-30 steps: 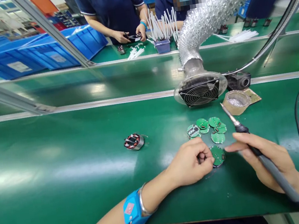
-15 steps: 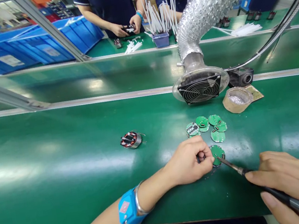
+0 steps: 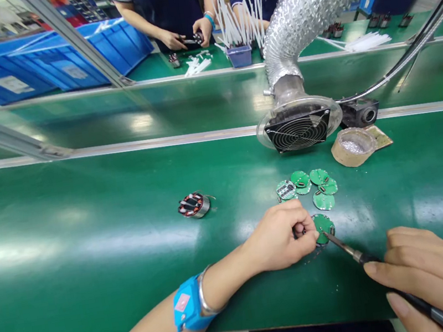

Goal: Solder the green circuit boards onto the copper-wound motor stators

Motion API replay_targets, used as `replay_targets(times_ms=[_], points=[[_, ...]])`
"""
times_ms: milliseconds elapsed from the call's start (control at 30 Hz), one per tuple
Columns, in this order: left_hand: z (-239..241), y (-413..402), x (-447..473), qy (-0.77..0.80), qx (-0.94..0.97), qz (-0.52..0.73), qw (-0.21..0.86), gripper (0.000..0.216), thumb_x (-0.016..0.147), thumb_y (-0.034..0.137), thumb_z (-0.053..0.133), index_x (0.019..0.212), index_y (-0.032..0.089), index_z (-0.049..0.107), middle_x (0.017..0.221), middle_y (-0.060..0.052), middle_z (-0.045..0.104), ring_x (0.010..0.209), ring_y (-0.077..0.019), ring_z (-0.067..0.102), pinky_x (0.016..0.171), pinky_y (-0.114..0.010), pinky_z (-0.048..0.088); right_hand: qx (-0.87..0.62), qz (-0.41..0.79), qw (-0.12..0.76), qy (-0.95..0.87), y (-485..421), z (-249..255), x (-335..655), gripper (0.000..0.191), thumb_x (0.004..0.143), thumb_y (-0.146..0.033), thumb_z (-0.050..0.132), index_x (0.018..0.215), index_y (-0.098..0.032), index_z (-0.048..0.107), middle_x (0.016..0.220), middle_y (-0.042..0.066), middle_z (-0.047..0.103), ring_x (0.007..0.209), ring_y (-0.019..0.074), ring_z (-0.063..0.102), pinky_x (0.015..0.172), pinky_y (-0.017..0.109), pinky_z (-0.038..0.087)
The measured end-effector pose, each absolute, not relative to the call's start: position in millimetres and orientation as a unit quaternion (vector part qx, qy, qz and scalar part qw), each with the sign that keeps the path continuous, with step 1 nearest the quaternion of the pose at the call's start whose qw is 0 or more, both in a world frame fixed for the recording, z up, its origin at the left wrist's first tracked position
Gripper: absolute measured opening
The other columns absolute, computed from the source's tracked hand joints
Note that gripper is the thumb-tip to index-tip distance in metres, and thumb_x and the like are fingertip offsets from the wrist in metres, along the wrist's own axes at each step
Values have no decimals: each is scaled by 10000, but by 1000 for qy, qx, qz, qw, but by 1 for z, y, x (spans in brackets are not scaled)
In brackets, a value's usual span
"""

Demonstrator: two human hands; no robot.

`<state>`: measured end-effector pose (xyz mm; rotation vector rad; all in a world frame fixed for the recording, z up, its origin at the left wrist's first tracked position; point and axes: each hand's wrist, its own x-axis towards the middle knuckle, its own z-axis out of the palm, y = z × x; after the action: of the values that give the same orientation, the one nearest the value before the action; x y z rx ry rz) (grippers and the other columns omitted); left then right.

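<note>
My left hand [image 3: 285,235], with a blue strap [image 3: 190,305] on its wrist, is closed at the left edge of a round green circuit board [image 3: 324,226]. Its fingertips pinch there, and they hide part of the board and whatever lies under it. Wrapped around the dark handle of a soldering iron [image 3: 355,253] is my right hand [image 3: 440,271]. The iron's tip touches or nearly touches the board's face beside my left fingertips. Just beyond lie several more round green circuit boards [image 3: 323,200], some overlapping. A motor stator [image 3: 194,205] with copper windings stands apart to the left.
A fume extractor fan [image 3: 300,131] on a silver duct [image 3: 299,19] hangs behind the boards. Right of it sits a small tan pot [image 3: 353,148]. Blue bins [image 3: 74,60] and a purple box [image 3: 239,56] of white sticks stand across the line, where co-workers handle parts.
The view has shifted slightly. Both hands, the board and the soldering iron keep nearly the same places. A co-worker's hands have moved a little around a part.
</note>
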<state>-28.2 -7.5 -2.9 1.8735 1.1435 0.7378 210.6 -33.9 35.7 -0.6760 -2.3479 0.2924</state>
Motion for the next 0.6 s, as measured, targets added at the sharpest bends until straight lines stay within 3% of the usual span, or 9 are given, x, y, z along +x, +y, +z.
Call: replay_targets(times_ms=[267, 600], points=[[-2, -6, -29, 456, 738, 285, 408, 72, 742, 131, 633, 672, 139, 643, 670, 17, 516, 566, -70, 466, 514, -173, 383, -220, 120, 308, -918, -31, 40, 208, 300, 809, -78, 556, 1031, -240, 675, 580, 4, 586, 513, 181, 596, 550, 360, 567], [-2, -5, -29, 457, 738, 289, 404, 70, 736, 129, 635, 667, 138, 646, 660, 17, 518, 570, -76, 471, 528, -181, 381, -219, 90, 363, -901, -27, 28, 230, 254, 810, -106, 560, 1042, -163, 643, 708, 51, 628, 640, 196, 629, 596, 367, 550]])
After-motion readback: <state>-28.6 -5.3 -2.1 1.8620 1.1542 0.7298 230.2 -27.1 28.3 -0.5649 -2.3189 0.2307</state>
